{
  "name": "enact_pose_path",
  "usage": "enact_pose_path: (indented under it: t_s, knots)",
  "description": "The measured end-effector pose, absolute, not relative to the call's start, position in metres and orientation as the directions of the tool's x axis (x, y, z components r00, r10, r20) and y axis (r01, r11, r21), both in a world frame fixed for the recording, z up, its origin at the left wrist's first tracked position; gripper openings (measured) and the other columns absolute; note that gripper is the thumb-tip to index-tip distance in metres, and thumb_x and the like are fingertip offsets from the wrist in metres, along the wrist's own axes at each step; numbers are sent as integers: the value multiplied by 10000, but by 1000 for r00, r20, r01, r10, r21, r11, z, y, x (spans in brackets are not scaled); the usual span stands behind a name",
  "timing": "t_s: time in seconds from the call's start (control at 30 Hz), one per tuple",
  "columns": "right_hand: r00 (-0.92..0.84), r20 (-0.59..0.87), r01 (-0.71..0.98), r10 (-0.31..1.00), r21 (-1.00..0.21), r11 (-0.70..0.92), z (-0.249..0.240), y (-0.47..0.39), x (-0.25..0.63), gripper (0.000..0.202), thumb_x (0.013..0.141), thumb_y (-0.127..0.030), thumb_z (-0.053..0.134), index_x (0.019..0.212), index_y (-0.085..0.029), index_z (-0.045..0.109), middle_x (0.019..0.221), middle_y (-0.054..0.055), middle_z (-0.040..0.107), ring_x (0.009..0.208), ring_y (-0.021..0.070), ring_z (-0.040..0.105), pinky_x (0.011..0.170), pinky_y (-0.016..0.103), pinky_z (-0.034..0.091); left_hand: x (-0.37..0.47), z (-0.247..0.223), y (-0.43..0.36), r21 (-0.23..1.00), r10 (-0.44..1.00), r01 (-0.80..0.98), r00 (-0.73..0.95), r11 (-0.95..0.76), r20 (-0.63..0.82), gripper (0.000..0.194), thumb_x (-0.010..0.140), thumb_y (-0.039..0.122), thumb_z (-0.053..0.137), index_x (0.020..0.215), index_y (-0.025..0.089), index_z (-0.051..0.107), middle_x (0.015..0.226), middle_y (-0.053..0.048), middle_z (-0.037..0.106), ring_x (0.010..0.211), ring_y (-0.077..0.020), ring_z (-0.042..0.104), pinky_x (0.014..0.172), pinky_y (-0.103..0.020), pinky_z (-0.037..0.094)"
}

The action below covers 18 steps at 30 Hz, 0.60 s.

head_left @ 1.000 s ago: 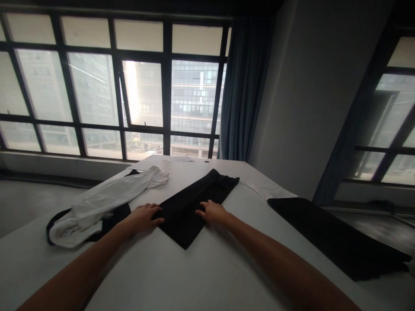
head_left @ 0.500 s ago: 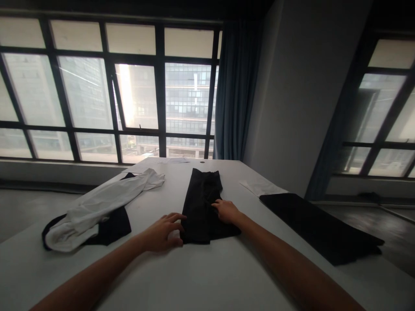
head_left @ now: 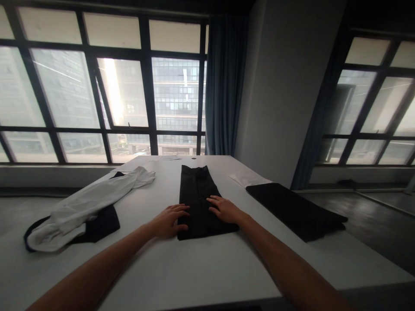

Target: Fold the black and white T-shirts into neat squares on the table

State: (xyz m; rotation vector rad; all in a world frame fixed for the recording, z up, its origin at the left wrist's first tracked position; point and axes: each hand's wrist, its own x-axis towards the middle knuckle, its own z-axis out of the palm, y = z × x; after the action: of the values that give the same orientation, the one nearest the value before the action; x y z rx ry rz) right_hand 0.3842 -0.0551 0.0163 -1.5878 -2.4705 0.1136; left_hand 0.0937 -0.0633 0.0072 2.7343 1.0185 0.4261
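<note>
A folded black garment lies lengthwise on the white table, between my hands. My left hand rests on its lower left edge, fingers spread over the cloth. My right hand lies on its right side with the fingers apart, the fingertips touching the fabric. Neither hand grips the cloth. The garment looks fairly flat, with its narrower end toward the window.
On the left of the white table a white garment lies over a dark one. To the right are a black folded cloth and a whitish piece. Thin white sheets lie near the far edge.
My right hand's fingers have spread over the black garment, which now looks flatter and more even along its right side and bottom edge. The view has shifted to the right.
</note>
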Motion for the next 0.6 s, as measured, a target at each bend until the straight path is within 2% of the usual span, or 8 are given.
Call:
enact_pose_path:
  t_s: [0.1,0.2,0.37,0.47,0.6]
  knots:
    - [-520,27,812,854,-295,504,20,-62,377,630,888,-488,560,1450,-223,460,1559,95,340,1401,268,364,1152,373,284,92,-5,-61,280,661,610,737,-741,144,570,912,582,498,1389,270,506,1531,-77,406,1423,-292,323,1160,-473,263]
    - [-539,-26,802,842,-320,504,23,-65,377,608,846,-483,621,1397,-241,531,1546,94,365,1391,286,378,1152,407,293,86,-6,-59,276,668,620,733,-734,128,591,894,602,520,1399,297,492,1528,-62,412,1411,-279,351,1163,-461,251]
    - [-598,19,744,801,-358,564,27,-70,378,718,761,-545,698,1395,-254,531,1519,87,407,1351,288,429,1128,404,334,75,-3,-56,268,732,691,675,-671,94,605,888,632,504,1386,289,504,1535,-63,400,1412,-290,348,1181,-481,188]
    - [-634,-13,719,773,-376,584,29,-74,374,684,752,-565,697,1347,-249,583,1490,85,447,1329,289,455,1112,403,356,76,-5,-60,289,713,671,698,-683,66,664,878,659,497,1426,286,460,1567,-70,337,1451,-306,258,1187,-512,150]
    - [-599,85,724,796,-368,584,32,-75,373,612,772,-513,695,1304,-221,620,1476,101,460,1310,277,476,1111,388,359,84,-4,-68,318,663,617,747,-720,52,710,869,672,502,1469,307,396,1597,-59,263,1478,-304,163,1192,-529,98]
